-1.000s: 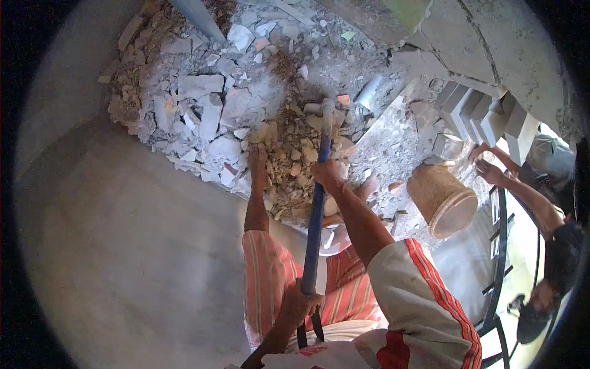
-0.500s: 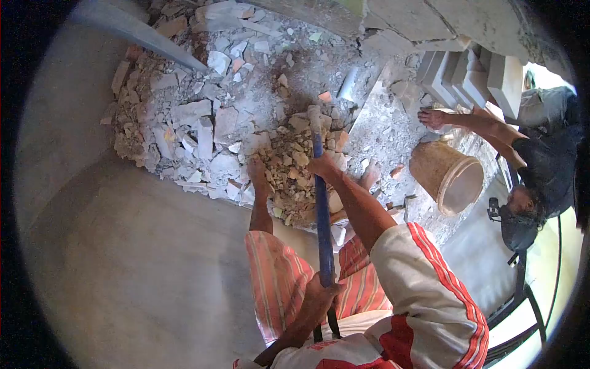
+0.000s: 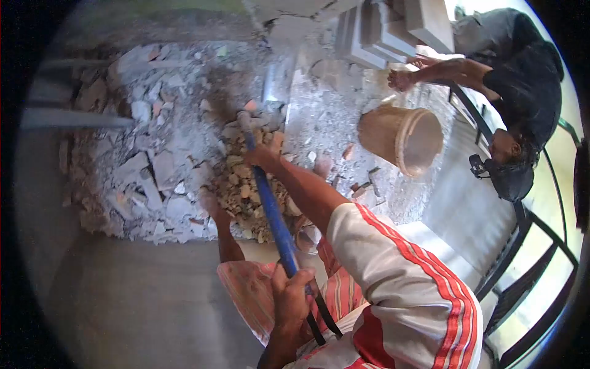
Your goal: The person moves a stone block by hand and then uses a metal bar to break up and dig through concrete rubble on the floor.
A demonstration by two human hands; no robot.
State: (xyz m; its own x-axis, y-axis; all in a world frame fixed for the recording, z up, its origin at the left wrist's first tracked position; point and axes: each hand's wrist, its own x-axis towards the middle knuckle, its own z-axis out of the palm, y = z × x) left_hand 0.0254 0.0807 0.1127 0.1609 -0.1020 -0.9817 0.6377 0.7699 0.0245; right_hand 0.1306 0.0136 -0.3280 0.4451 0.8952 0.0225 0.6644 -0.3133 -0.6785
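A long blue handle (image 3: 275, 215) slants from my lap up to a heap of broken rubble (image 3: 246, 187) between my bare feet. My left hand (image 3: 293, 292) is closed around its lower end. Higher up, my right hand (image 3: 263, 156) grips the same handle close to the heap. The far end of the tool meets the rubble, and its head cannot be made out. A worn brown bucket (image 3: 384, 132) lies tipped to the right of the heap, its open mouth facing right.
Broken slabs and debris (image 3: 144, 175) spread to the left. Stacked pale blocks (image 3: 393, 31) stand at the upper right, beside a co-worker (image 3: 522, 86) with hands above the bucket. A short pale pipe (image 3: 273, 83) lies beyond the heap. A black metal frame (image 3: 522, 246) is at right.
The view has turned, so the heap, bucket and co-worker appear further left. The blue handle now leans more to the left, with both my hands still on it. Both co-worker's hands now show.
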